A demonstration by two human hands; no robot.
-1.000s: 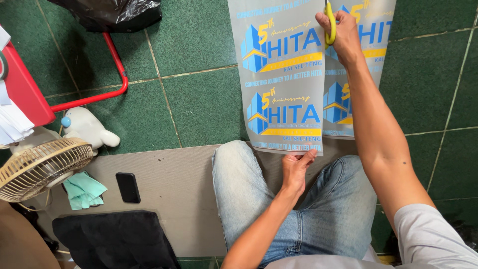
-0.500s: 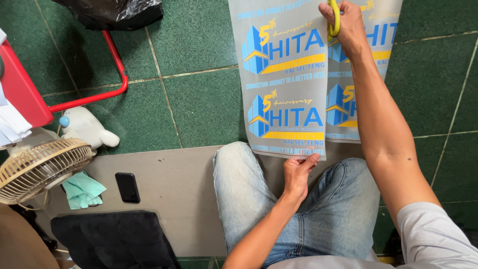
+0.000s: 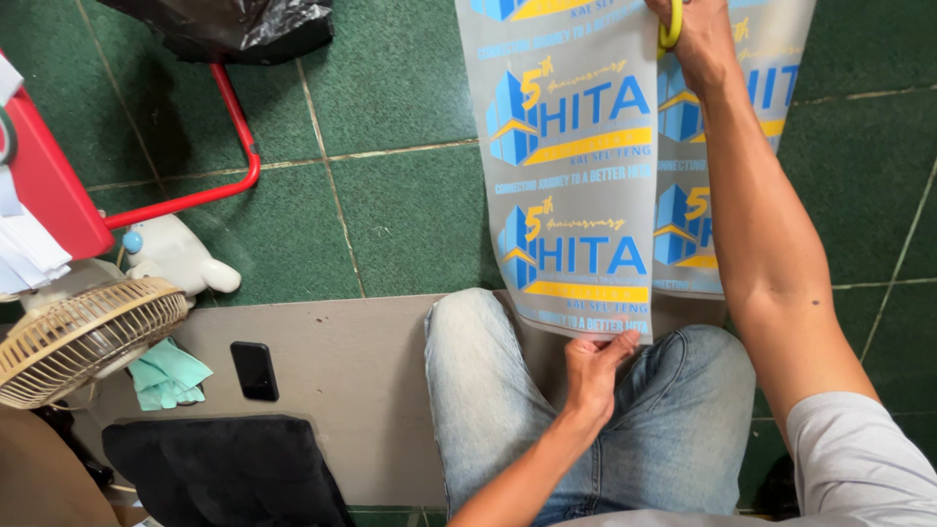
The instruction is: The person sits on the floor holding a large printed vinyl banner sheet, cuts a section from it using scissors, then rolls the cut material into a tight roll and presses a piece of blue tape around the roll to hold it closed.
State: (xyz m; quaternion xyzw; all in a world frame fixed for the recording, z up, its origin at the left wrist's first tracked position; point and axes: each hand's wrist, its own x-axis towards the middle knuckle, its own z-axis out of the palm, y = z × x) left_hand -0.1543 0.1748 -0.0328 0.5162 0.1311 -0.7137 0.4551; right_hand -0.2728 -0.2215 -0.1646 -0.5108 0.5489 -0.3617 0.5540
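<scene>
Head view: the person is sitting over a green tiled floor (image 3: pixel 390 215), holding a grey printed film sheet (image 3: pixel 566 166) stretched out in front of the jeans-clad knees (image 3: pixel 478 390). The left hand (image 3: pixel 593 369) is pinching the sheet's near edge, just above the knees. The right hand (image 3: pixel 695 39) is gripping yellow-handled scissors (image 3: pixel 670 29) at the sheet's far end; since a second ago it has been travelling farther from the knees, so the cut along the strip seems to be advancing. Left of the knees, a phone (image 3: pixel 257 370) is lying on a grey board (image 3: pixel 361 361), beside a beige fan (image 3: pixel 83 337).
</scene>
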